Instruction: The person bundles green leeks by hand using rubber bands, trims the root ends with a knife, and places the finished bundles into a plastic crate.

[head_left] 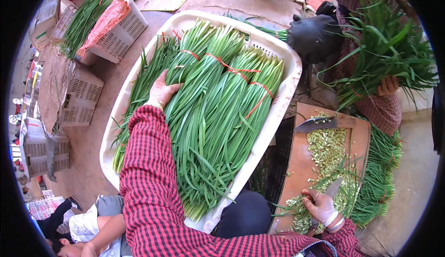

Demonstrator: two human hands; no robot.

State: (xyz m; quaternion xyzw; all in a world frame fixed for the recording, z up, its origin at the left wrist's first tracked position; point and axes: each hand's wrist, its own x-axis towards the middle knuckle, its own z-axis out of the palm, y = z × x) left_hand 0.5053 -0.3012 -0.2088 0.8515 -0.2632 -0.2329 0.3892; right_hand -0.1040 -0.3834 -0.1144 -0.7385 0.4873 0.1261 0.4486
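Head view: left hand (pixel 160 91) lies spread on bundled chives (pixel 218 113) in the white tray (pixel 287 90); right hand (pixel 322 206) grips a knife (pixel 333 188) over the cutting board (pixel 301 164). Stacking seems underway; next, another bundle needs trimming.

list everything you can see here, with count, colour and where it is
white tray: one, white, centre, holding the bundles
chive bundles: several, green, tied with red bands, lying in the tray
cutting board: one, brown, right of the tray
cut stem ends: a pile, pale green, on the board
cleaver: one, dark blade, top of the board
loose chives: a heap, green, right of the board
plastic crates: several, white, upper left, one topped with greens
co-worker's hand: one, upper right, holding a green bunch
left hand: resting on the bundles in the tray, red checked sleeve
right hand: gloved, grip closed on a knife over the board
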